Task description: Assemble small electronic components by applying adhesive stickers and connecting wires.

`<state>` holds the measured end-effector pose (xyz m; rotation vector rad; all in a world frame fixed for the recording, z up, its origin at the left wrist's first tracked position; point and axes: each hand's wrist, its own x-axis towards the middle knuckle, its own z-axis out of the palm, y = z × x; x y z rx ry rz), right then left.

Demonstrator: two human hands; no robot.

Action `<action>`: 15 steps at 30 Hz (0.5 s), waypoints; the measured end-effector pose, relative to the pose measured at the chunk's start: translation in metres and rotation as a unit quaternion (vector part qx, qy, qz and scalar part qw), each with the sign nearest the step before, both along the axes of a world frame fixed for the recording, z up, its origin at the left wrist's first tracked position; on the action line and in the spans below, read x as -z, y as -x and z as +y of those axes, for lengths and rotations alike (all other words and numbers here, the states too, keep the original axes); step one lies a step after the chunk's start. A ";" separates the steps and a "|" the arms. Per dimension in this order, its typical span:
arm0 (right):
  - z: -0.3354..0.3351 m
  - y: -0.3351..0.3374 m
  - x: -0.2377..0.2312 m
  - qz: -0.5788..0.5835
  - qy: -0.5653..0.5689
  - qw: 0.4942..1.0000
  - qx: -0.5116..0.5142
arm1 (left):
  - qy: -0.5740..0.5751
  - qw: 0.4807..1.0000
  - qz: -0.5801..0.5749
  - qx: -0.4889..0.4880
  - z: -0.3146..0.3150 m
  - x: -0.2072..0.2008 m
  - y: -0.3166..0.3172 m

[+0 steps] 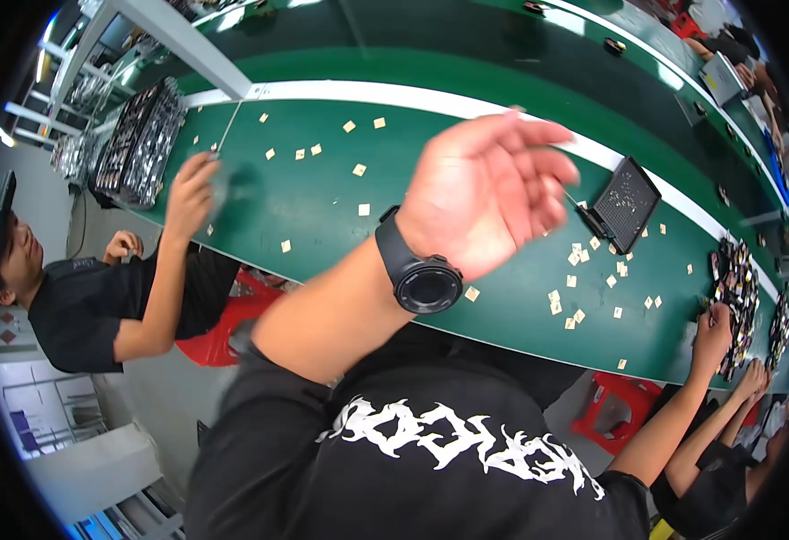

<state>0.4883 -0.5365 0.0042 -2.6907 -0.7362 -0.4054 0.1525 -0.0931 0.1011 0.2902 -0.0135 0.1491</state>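
My left hand (493, 193) is raised over the middle of the green table, palm up, with a black watch (426, 281) on its wrist. Its fingers are loosely curled and apart, and nothing shows in the palm. A thin dark line by the fingertips is too small to name. At the right, the fingers of my right hand (711, 340) are closed at the edge of a pile of small dark parts (736, 292); whatever they pinch is hidden. Between my hands lie several small cream-coloured square pieces (571, 281), scattered on the table.
A black tray (628, 205) with tiny bits in it rests against the white rail (367, 91). On the left, a co-worker's hand (192, 193) holds a thin tool beside stacked black trays (138, 144). Other people's hands (753, 380) work at the right. Red stools (612, 412) stand below.
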 end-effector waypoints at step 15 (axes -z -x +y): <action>0.102 0.151 -0.039 0.395 -0.511 0.763 -0.013 | 0.200 0.974 0.108 0.003 -0.009 0.047 -0.013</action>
